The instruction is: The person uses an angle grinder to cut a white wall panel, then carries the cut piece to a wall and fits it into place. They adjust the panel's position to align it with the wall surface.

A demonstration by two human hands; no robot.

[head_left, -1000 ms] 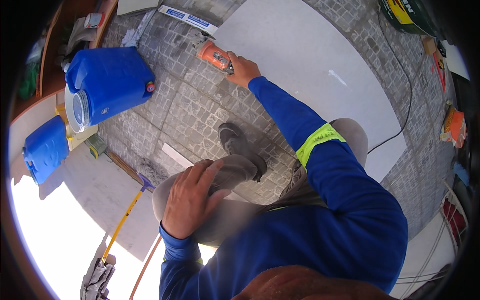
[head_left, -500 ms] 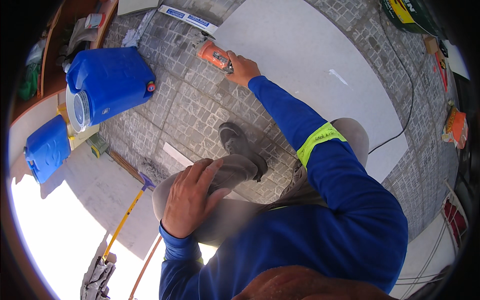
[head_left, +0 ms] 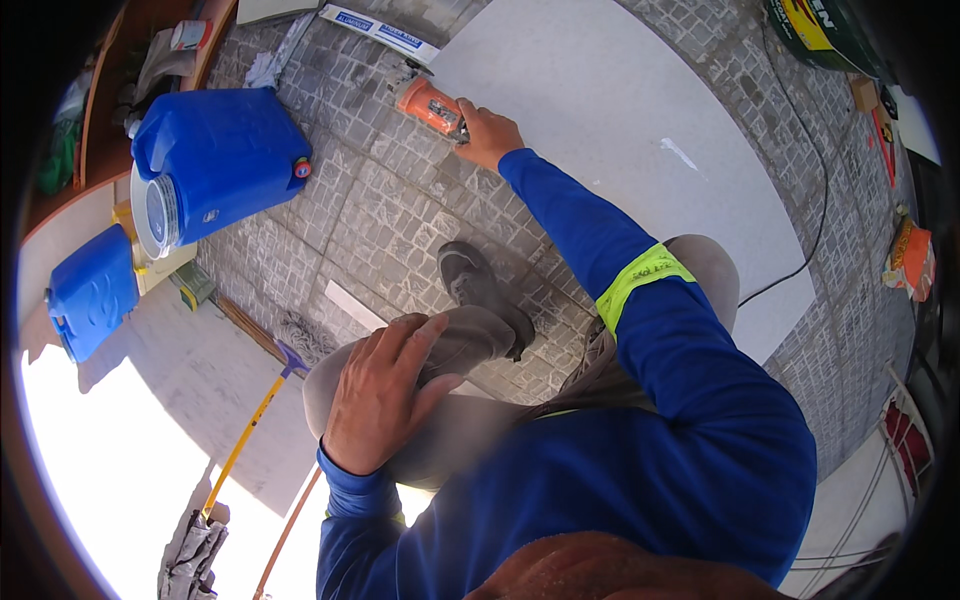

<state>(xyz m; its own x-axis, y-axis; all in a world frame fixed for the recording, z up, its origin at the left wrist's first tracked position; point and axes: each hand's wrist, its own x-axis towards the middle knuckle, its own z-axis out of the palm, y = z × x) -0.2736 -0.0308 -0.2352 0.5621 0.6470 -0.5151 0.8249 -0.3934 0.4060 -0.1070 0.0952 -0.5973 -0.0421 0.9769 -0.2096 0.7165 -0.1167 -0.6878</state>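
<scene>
My right hand (head_left: pixel 485 135) is closed round the body of an orange angle grinder (head_left: pixel 430 103), its metal head pointing up and left, low over the paving beside a large pale board (head_left: pixel 590 70). A long white strip-like package (head_left: pixel 378 32) lies just beyond the grinder's head. My left hand (head_left: pixel 380 390) rests on my bent left knee (head_left: pixel 325 390), fingers loosely spread, holding nothing. My dark grey shoe (head_left: pixel 465 275) stands on the paving below the grinder.
Blue jerricans (head_left: pixel 225 150) (head_left: pixel 90 285) stand at left, near a wooden shelf (head_left: pixel 95 150), a yellow-handled mop (head_left: pixel 245 440) and a narrow pale offcut (head_left: pixel 355 305). At right are a dark green drum (head_left: pixel 830 30), a black cable (head_left: pixel 820 200) and an orange bag (head_left: pixel 908 260).
</scene>
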